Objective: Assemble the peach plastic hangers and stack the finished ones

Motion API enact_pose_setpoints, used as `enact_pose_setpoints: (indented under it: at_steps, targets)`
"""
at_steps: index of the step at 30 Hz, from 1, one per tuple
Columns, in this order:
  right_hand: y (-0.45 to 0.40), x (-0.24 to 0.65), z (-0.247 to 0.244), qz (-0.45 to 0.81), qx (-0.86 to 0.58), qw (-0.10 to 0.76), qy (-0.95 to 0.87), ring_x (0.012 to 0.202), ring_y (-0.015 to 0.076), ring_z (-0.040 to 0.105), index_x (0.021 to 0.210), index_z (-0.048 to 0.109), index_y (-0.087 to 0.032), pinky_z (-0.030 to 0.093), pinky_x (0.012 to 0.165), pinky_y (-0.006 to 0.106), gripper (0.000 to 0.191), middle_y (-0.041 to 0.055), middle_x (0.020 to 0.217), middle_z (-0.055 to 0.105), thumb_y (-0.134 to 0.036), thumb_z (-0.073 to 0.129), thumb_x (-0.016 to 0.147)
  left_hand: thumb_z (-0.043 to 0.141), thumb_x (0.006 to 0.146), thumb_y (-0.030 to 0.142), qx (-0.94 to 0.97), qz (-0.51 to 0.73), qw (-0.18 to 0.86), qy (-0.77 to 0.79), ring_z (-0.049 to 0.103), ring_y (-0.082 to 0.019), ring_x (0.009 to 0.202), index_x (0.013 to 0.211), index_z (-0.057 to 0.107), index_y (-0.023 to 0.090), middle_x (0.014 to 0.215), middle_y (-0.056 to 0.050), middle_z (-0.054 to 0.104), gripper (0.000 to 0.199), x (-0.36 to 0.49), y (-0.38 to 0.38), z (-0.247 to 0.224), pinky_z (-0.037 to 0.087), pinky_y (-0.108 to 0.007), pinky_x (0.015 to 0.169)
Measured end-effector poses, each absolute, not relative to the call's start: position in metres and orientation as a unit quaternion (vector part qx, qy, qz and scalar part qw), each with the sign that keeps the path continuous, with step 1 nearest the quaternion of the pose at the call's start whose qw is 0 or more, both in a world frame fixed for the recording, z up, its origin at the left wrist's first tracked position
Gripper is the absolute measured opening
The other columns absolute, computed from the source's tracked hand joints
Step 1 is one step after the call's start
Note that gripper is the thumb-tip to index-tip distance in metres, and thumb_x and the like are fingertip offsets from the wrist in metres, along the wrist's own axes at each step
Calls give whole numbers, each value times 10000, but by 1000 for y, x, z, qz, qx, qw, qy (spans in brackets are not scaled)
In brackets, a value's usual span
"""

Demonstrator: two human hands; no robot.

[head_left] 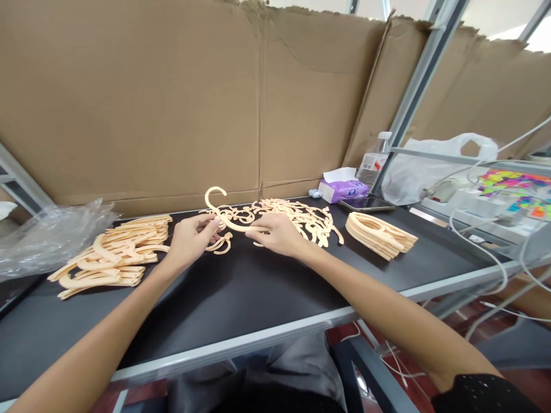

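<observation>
Both hands hold a cream plastic clothes hanger point(235, 227) above the black tabletop, its hook curving up at the left. My left hand point(192, 236) pinches it near the base of the hook. Around its arm at the right, the fingers of my right hand point(275, 232) are closed. Behind the hands lie loose cream hook pieces point(241, 215) and a heap of curved cream parts point(307, 218). A pile of hanger arm pieces point(116, 252) sits left of my left hand. Farther right rests a stack of cream hangers point(379, 234).
Crumpled clear plastic point(55, 235) covers the far left. At the back right are a purple tissue pack point(344, 189), a phone point(367, 203), a bottle point(373, 163) and a white plastic bag point(413, 172). Cardboard point(172, 103) walls the back; white cables point(482, 244) hang at the right.
</observation>
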State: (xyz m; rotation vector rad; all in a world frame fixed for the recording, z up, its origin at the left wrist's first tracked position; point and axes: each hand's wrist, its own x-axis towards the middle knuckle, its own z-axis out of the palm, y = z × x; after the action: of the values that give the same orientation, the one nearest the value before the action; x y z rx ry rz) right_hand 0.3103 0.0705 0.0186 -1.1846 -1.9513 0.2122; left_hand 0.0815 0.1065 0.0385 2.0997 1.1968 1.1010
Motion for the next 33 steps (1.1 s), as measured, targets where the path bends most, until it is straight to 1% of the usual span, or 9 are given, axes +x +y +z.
enact_pose_setpoints:
  at_steps: [4, 7, 9, 15, 18, 21, 25, 29, 33]
  targets:
    - [67, 309, 22, 9, -486, 357, -798, 679, 140, 509, 656, 658, -167, 325, 679, 271, 268, 25, 675, 625, -289, 609, 889, 555, 846, 508, 790, 367, 200, 448, 714, -221, 687, 1032, 736, 150, 787, -60, 759, 443, 80, 106, 39, 537, -287, 628]
    - [65, 309, 25, -10, -497, 339, -799, 716, 150, 516, 659, 673, -158, 320, 676, 274, 270, 36, 699, 608, -285, 614, 890, 597, 817, 474, 808, 347, 146, 454, 693, -230, 739, 902, 764, 200, 796, -37, 759, 332, 78, 106, 41, 491, -289, 664]
    - [63, 309, 25, -16, -493, 328, -806, 729, 154, 514, 661, 689, -156, 321, 679, 279, 280, 39, 705, 590, -288, 611, 895, 611, 800, 460, 814, 335, 122, 459, 675, -230, 722, 851, 767, 210, 762, -33, 751, 299, 76, 106, 42, 460, -288, 644]
    - [57, 311, 32, -10, -485, 285, -826, 642, 134, 469, 587, 683, -155, 295, 622, 292, 300, 35, 677, 579, -290, 638, 851, 641, 757, 448, 828, 302, 130, 454, 647, -194, 608, 865, 771, 201, 675, -18, 723, 300, 76, 105, 42, 439, -262, 564]
    - [54, 315, 37, 34, -480, 245, -841, 588, 125, 469, 580, 703, -158, 296, 603, 291, 252, 26, 614, 595, -271, 672, 803, 666, 735, 435, 841, 276, 169, 433, 647, -184, 604, 820, 772, 198, 677, -17, 722, 273, 77, 102, 45, 463, -254, 560]
    - [51, 318, 43, 105, -449, 224, -859, 610, 130, 538, 657, 754, -173, 345, 619, 276, 136, 21, 652, 670, -219, 690, 768, 692, 725, 437, 849, 246, 224, 411, 654, -181, 620, 784, 772, 198, 686, -20, 723, 259, 76, 100, 53, 489, -251, 565]
    - [47, 322, 54, 199, -427, 205, -858, 637, 133, 605, 737, 783, -175, 405, 624, 253, 91, 12, 703, 719, -203, 699, 761, 726, 734, 445, 822, 180, 365, 400, 568, -132, 504, 719, 765, 193, 551, 2, 642, 255, 70, 97, 66, 448, -223, 480]
    - [41, 327, 64, 298, -417, 239, -825, 517, 112, 568, 763, 778, -152, 394, 513, 226, 135, -4, 589, 658, -257, 693, 762, 728, 767, 462, 779, 120, 487, 376, 593, -125, 501, 652, 741, 177, 553, -24, 649, 307, 64, 94, 74, 494, -217, 493]
    - [39, 330, 69, 377, -379, 276, -799, 440, 85, 485, 746, 765, -144, 359, 452, 215, 171, -23, 524, 590, -289, 676, 759, 763, 732, 475, 740, 83, 563, 358, 638, -149, 472, 690, 752, 161, 556, -50, 678, 317, 63, 91, 74, 525, -225, 465]
